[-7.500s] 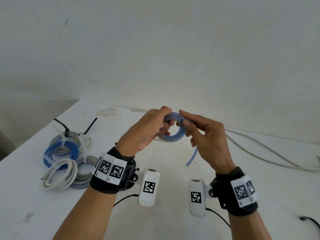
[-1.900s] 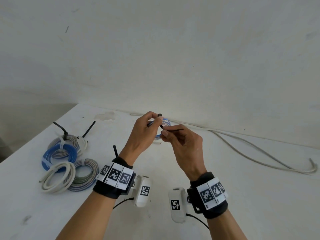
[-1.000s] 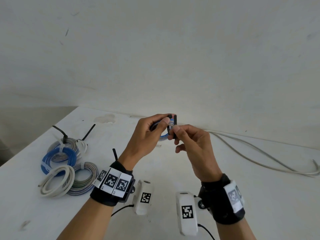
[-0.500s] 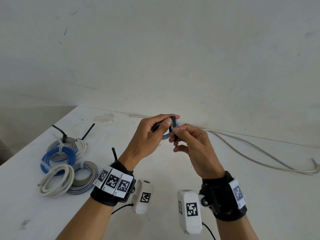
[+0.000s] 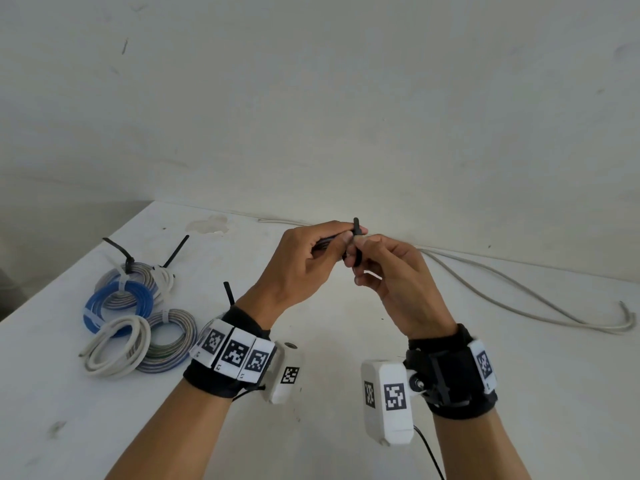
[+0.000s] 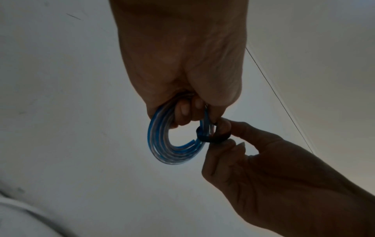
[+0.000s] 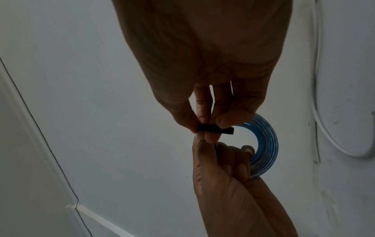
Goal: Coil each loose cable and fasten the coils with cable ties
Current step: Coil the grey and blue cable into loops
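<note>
A small coil of blue-and-clear cable (image 6: pixel 162 144) (image 7: pixel 265 142) is held up above the table, gripped by my left hand (image 5: pixel 304 261) (image 6: pixel 182 89), whose fingers curl through the ring. A black cable tie (image 5: pixel 356 244) (image 6: pixel 213 137) (image 7: pixel 215 129) loops round the coil's right side. My right hand (image 5: pixel 388 271) (image 7: pixel 209 121) pinches that tie between thumb and fingertips, close against the left hand. In the head view both hands hide most of the coil.
Several tied coils, blue (image 5: pixel 117 306), grey (image 5: pixel 169 341) and white (image 5: pixel 114 344), lie at the table's left, with black tie tails sticking up. A long loose white cable (image 5: pixel 519 292) runs along the back right of the white table (image 5: pixel 346 445). A wall stands behind.
Earlier the right hand was winding the blue cable's loose end; since then a black tie has gone round the coil. In the last second the hands drew closer and the tie's loop shrank.
</note>
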{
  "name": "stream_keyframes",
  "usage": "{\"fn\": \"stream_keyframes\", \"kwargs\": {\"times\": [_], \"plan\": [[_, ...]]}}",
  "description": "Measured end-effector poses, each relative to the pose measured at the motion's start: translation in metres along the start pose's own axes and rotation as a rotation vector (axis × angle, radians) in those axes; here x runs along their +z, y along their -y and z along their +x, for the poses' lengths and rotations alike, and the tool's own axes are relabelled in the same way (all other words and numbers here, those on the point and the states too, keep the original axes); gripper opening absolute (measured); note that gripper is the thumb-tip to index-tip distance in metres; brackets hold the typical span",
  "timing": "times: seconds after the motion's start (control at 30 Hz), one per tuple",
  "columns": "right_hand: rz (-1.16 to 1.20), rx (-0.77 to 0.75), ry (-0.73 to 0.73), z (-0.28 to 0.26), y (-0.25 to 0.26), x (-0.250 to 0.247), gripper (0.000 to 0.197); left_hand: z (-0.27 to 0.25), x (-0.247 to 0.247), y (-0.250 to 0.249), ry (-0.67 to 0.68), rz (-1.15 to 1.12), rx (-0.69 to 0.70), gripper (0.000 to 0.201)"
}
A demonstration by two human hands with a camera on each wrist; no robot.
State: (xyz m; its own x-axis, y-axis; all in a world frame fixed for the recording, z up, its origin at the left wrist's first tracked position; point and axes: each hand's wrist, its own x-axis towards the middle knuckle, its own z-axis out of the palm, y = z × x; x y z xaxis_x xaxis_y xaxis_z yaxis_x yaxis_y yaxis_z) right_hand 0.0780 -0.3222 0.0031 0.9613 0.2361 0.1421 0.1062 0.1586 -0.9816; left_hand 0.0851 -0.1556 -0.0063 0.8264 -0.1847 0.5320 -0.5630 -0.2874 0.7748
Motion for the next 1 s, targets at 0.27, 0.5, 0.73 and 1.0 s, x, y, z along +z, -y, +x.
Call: {"fn": "stream_keyframes", "kwargs": {"times": [0.27, 0.5, 0.73, 1.0], "plan": [[-0.088, -0.18, -0.221, 0.004, -0.009, 0.009, 0.023, 0.002, -0.002, 0.006, -0.006, 0.038, -0.01, 0.024], [-0.144, -0.266, -0.319, 0.007, -0.012, -0.002, 0.01, 0.001, 0.005, 0.005, 0.077, 0.003, -0.063, 0.025], [0.012, -0.194, -0.443, 0.01, -0.008, -0.033, 0.008, -0.009, 0.024, -0.009, 0.299, -0.159, -0.154, 0.028], [0.043, -0.159, -0.357, 0.009, -0.008, -0.026, 0.017, -0.008, 0.029, -0.001, 0.289, -0.322, -0.252, 0.032]]}}
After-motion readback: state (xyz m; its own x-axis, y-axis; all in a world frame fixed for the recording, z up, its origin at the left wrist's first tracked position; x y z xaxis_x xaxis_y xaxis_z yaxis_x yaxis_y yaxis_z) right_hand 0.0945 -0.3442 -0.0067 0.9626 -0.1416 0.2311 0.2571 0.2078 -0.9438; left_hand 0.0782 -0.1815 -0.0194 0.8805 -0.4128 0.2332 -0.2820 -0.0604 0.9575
